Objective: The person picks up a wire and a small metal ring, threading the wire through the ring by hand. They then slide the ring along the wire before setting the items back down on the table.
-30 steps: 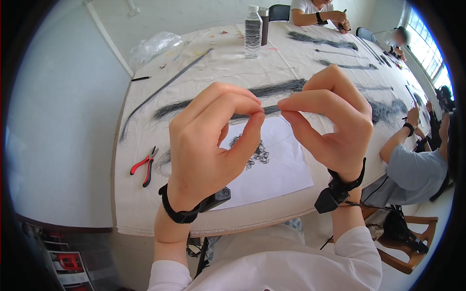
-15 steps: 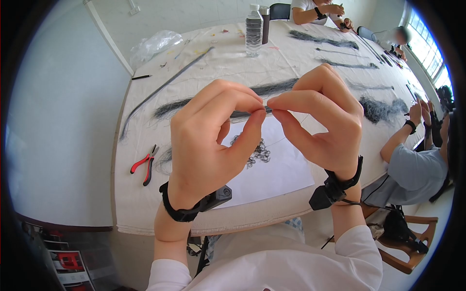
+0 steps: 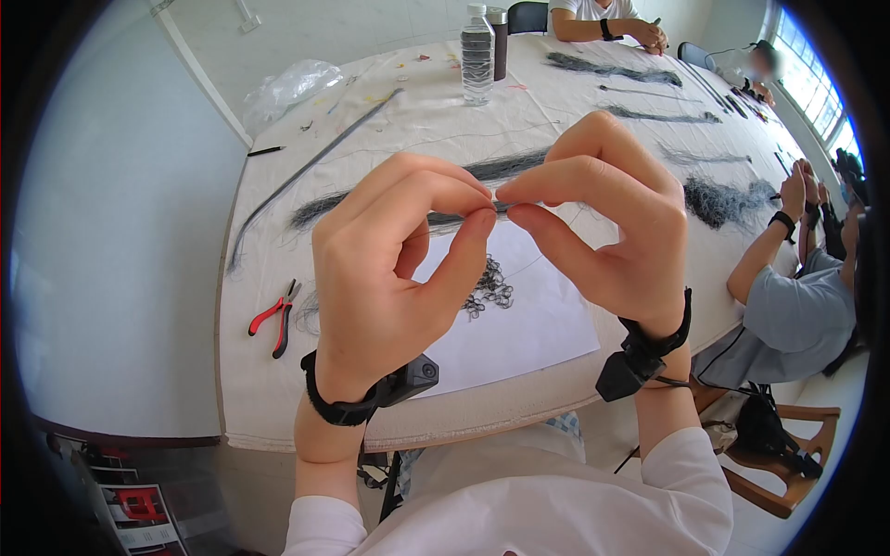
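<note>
Above paper and dark rings, left hand and right hand grip a thin strand; pliers lie left.

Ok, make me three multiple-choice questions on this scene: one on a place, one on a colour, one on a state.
1. Where does the pile of dark loops lie?
A. on the white sheet
B. beside the water bottle
C. inside a plastic bag

2. What colour are the handles of the pliers?
A. blue
B. red
C. yellow

3. How are the left hand and right hand set?
A. spread flat, palms down
B. each pinched, thumb to forefinger, on a thin dark strand
C. wrapped round the pliers

Answers: 1 A, the loops rest on the paper in front of the person. 2 B, both handles are red. 3 B, the fingers of both hands meet tip to tip in the air.
</note>
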A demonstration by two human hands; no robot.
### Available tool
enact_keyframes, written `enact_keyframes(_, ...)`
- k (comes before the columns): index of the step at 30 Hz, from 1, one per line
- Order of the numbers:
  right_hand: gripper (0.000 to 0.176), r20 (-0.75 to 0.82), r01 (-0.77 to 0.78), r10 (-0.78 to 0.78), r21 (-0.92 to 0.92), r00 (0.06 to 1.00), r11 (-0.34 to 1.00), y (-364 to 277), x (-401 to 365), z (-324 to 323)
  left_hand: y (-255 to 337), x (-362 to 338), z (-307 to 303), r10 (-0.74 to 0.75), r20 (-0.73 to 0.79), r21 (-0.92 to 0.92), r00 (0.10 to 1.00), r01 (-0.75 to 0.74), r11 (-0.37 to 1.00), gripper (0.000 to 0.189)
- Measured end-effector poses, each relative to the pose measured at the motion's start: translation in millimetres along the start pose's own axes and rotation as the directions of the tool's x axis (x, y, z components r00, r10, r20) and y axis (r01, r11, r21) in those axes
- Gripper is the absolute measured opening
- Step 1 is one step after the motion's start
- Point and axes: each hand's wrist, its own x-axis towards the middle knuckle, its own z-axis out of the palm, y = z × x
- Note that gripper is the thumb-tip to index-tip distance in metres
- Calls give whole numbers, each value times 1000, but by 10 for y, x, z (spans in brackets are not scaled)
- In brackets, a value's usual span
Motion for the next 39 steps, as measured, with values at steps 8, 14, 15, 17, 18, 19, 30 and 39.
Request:
enact_keyframes(8, 22, 35, 38, -37, -28, 999, 999, 10, 15, -18, 11, 5, -15, 4, -7, -15, 1000, -4, 1000, 12)
enact_keyframes(14, 21, 28, 20, -19, -34, 999, 999, 15, 12, -1, -2, 9, -14, 46, -9, -1, 999, -46, 999, 14)
enact_keyframes(15, 21, 29, 21, -20, -34, 999, 999, 16, 12, 1, -3, 11, -14, 55, -8, 13, 998, -55, 998, 14)
enact_keyframes(17, 21, 24, 27, -25, -44, 999, 999, 18, 12, 3, -6, 13, -13, 65, -7, 27, 998, -65, 998, 15)
enact_keyframes(18, 21, 24, 27, -26, -44, 999, 999, 19, 13, -1, -7, 12, -10, 77, -10, 35, 997, -76, 996, 15)
enact_keyframes(19, 22, 40, 47, -45, -56, 998, 997, 22, 17, -9, -8, 12, -7, 88, -13, 44, 996, -88, 995, 15)
enact_keyframes(30, 21, 39, 41, -41, -20, 998, 999, 9, 27, 5, -13, 14, -6, 101, -30, 51, 994, -100, 994, 16)
enact_keyframes(39, 21, 53, 44, -40, -65, 998, 997, 6, 25, 3, -14, 14, -12, 93, -22, 41, 995, -92, 995, 15)
